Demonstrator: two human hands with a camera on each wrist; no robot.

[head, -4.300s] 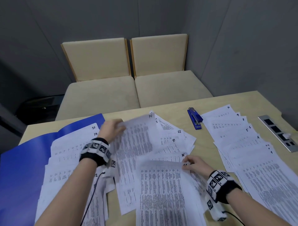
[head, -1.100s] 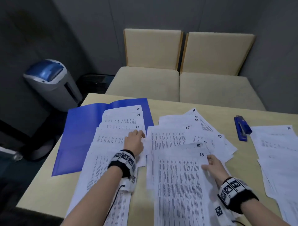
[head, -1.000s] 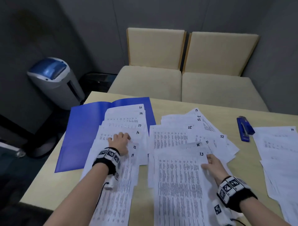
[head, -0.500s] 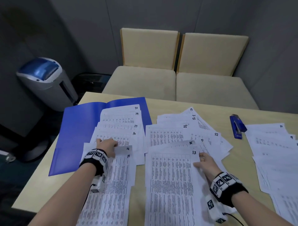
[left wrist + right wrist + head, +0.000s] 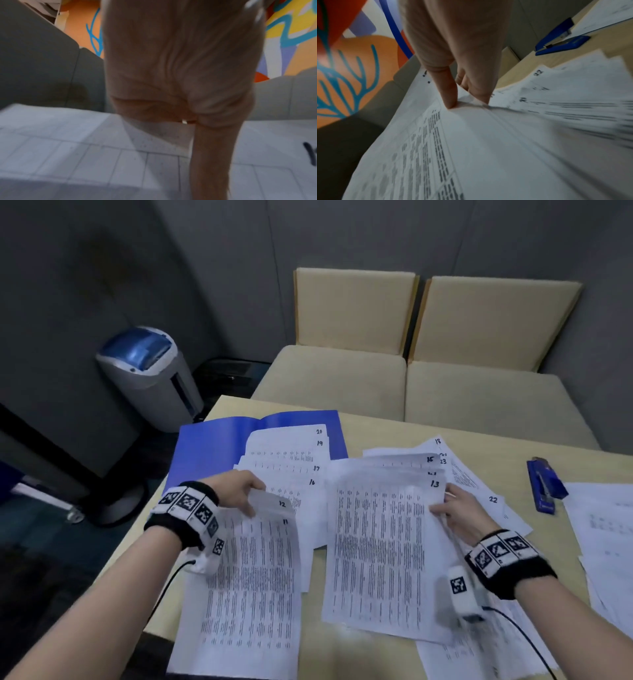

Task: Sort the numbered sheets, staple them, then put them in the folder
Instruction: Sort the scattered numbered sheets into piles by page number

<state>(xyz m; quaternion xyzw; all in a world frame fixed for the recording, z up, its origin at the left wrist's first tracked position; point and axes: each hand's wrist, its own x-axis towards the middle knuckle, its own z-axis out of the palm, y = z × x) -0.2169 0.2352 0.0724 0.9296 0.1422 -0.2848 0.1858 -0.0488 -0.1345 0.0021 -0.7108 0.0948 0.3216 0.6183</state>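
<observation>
Head view: The table [image 5: 376, 652] is carrying three groups of numbered sheets, with the stapler [image 5: 545, 489] serving as landmark. The blue folder [image 5: 219, 446] is lying open far left of the stapler, at the table's far left corner. A fanned row of sheets [image 5: 291, 460] marked 20, 19, 17 and 16 is lying partly on the folder. The left hand [image 5: 236, 491] is pinching the top edge of sheet 12 [image 5: 274, 505], which is arching up above sheet 11 [image 5: 253, 577]. Left of the stapler, the right hand [image 5: 459, 510] is gripping the right edge of sheet 13 [image 5: 380, 546], which is lying on the middle pile. Sheet 22 [image 5: 493, 501] is lying between that hand and the stapler. Another group of sheets [image 5: 603, 529] is lying just right of the stapler. A bin [image 5: 150, 371] is standing on the floor beyond the folder, and two seats [image 5: 411, 378] are standing behind the table.

Left wrist view: The picture is blurring. The left hand [image 5: 180, 67] is reaching down onto a sheet [image 5: 85, 155], the thumb lying on top of the paper. The other fingers are hidden.

Right wrist view: The right hand [image 5: 453, 47] is pinching the edge of sheet 13 [image 5: 471, 148] between thumb and fingers [image 5: 450, 94], creasing the paper there. The stapler [image 5: 559, 43] is lying beyond the hand, to its right, and sheet 22 [image 5: 556, 81] is lying between the two.
</observation>
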